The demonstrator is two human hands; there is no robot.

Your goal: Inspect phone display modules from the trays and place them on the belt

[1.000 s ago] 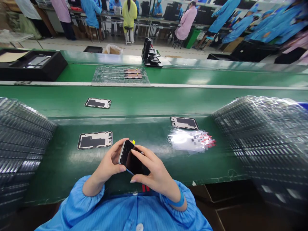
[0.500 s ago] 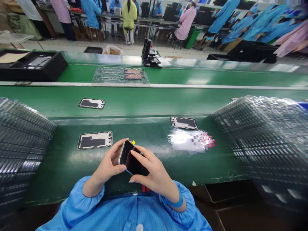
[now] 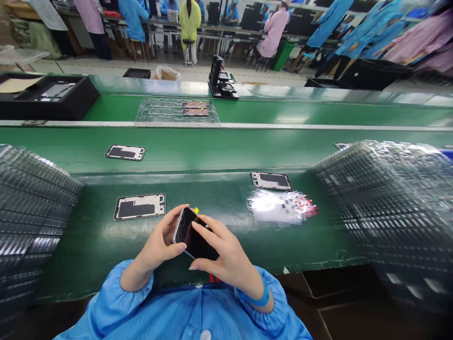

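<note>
Close to my body, both hands hold a dark-screened phone (image 3: pixel 198 243) tilted above the green bench. My left hand (image 3: pixel 161 241) grips its left end, thumb along the near edge and fingers behind. Across the right end lies my right hand (image 3: pixel 224 248), index finger on the screen and thumb at the near edge. A small yellow tab (image 3: pixel 196 210) sticks out at the far edge. Left of my hands lies a phone frame (image 3: pixel 139 207) with a pale and dark grey inside; a similar phone frame (image 3: pixel 272 181) lies to the right, beside a pile of clear plastic strips (image 3: pixel 283 206) with red ends.
Tall stacks of clear trays stand at left (image 3: pixel 31 203) and right (image 3: pixel 392 203). On the green belt beyond lies another phone frame (image 3: pixel 125 152). Farther back are a clear tray (image 3: pixel 159 111), a black box (image 3: pixel 79 101) and a black fixture (image 3: pixel 221 82). People work behind.
The phone frame on the belt has shifted left, and another at the far right shows more. My hands and the phone stay almost in place. People at the upper right have moved.
</note>
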